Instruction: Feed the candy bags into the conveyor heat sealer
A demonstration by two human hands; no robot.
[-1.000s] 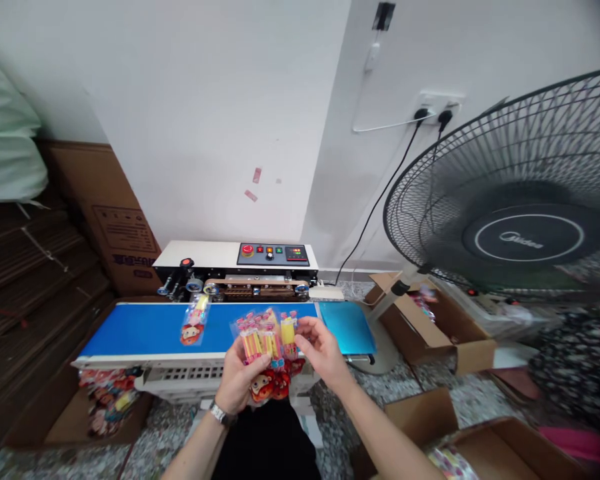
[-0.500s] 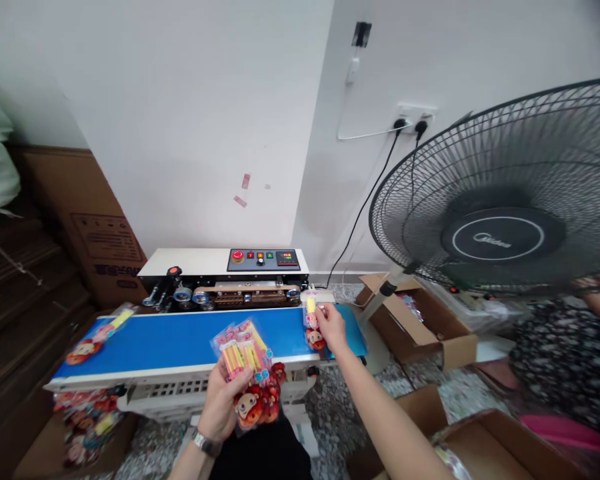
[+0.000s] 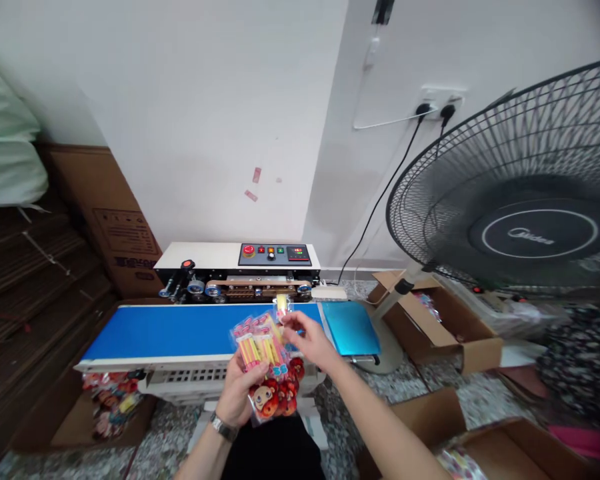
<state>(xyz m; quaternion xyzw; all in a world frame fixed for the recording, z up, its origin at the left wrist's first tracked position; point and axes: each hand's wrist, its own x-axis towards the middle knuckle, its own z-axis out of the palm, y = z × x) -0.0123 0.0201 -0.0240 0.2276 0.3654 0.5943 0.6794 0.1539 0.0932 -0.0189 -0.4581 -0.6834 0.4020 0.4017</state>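
My left hand [image 3: 243, 387], with a watch on the wrist, is closed on a fanned stack of clear plastic packets [image 3: 267, 363]. They show yellow and pink sticks above and red cartoon heads below. My right hand [image 3: 307, 337] has its fingers pinched on a packet at the stack's upper right edge. Just above those fingers, a single packet [image 3: 282, 303] with a yellow top stands against the sealing machine [image 3: 205, 257]. Fingers and stack hide its lower part, so whether the pinch is on this packet or on one in the stack is unclear. The blue conveyor belt [image 3: 165, 330] runs behind both hands.
A large fan [image 3: 535, 230] stands on the right. Cardboard boxes [image 3: 430, 317] with packets sit on the floor at right, and another box [image 3: 113, 410] of packets is below the belt's left end. Flattened cartons [image 3: 100, 220] lean at left. Part of another person [image 3: 580, 360] shows at far right.
My right hand has moved left from the belt's right end to the stack. The single packet there has shifted left along the machine. The packet on the belt's left end is gone from view.
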